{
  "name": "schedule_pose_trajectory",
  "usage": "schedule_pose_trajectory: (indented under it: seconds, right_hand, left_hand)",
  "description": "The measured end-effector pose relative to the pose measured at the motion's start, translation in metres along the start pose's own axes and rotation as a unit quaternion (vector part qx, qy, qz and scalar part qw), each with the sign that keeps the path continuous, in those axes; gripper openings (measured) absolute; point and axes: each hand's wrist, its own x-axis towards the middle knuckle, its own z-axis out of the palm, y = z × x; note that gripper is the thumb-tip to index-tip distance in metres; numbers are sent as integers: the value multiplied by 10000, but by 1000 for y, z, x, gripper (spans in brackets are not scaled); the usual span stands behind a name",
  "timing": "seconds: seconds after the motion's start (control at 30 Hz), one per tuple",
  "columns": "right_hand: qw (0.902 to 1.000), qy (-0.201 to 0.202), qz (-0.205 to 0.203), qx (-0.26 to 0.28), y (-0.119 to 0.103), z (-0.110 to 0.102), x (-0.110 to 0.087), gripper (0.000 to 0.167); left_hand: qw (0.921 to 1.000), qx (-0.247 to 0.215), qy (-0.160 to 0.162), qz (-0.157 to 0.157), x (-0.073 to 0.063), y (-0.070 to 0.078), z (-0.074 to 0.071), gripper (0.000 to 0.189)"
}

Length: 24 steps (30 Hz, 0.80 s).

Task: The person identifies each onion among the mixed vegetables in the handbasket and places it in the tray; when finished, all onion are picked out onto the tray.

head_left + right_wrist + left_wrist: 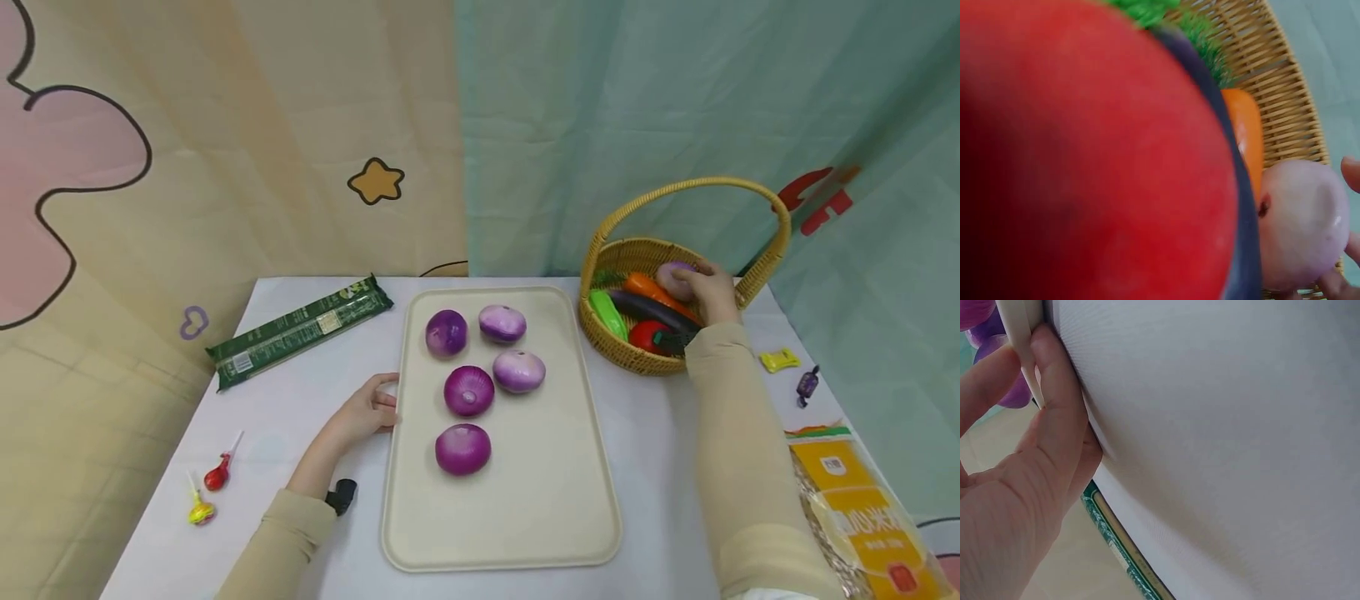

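At the left rim of a cream tray (540, 500), my left hand (363, 414) pinches the edge between thumb and fingers; the left wrist view shows the rim (1019, 328) between them. Several purple onions lie on the tray, among them a dark one (446, 333) and a magenta one (462, 450). My right hand (714, 293) reaches into a wicker basket (637, 360) and holds a pale purple onion (1304, 225), fingers curled about its outer side. Beside that onion are an orange vegetable (651, 292), an eggplant (652, 310), a red tomato (1097, 162) and a green pepper (607, 314).
A long green packet (300, 332) lies at the back left. Two lollipops, one red (217, 476) and one yellow (201, 511), are at the left. A yellow candy (780, 360), a purple candy (807, 386) and an orange-labelled bag (862, 508) line the right. The basket's tall handle (693, 182) arches overhead.
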Motion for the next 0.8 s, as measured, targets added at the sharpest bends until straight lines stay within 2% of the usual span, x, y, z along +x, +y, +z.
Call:
schedule_pose_trajectory:
  seconds: [0.07, 0.17, 0.33, 0.63, 0.8]
  right_hand:
    - [10000, -44, -40, -25, 3, 1, 0, 77]
    - [9990, 58, -196, -405, 6, 2, 1, 75]
    - [9945, 3, -329, -996, 8, 4, 4, 81]
    - [9946, 158, -372, -957, 8, 7, 8, 79]
    - [9968, 199, -359, -681, -6, 5, -4, 84]
  left_hand:
    - [10000, -4, 2, -10, 0, 0, 1, 71]
    - [10000, 5, 39, -13, -1, 0, 3, 71]
    - [10000, 0, 64, -38, -2, -1, 3, 72]
    - [9999, 29, 105, -119, -1, 1, 2, 71]
    - [9999, 146, 65, -26, 1, 5, 1, 71]
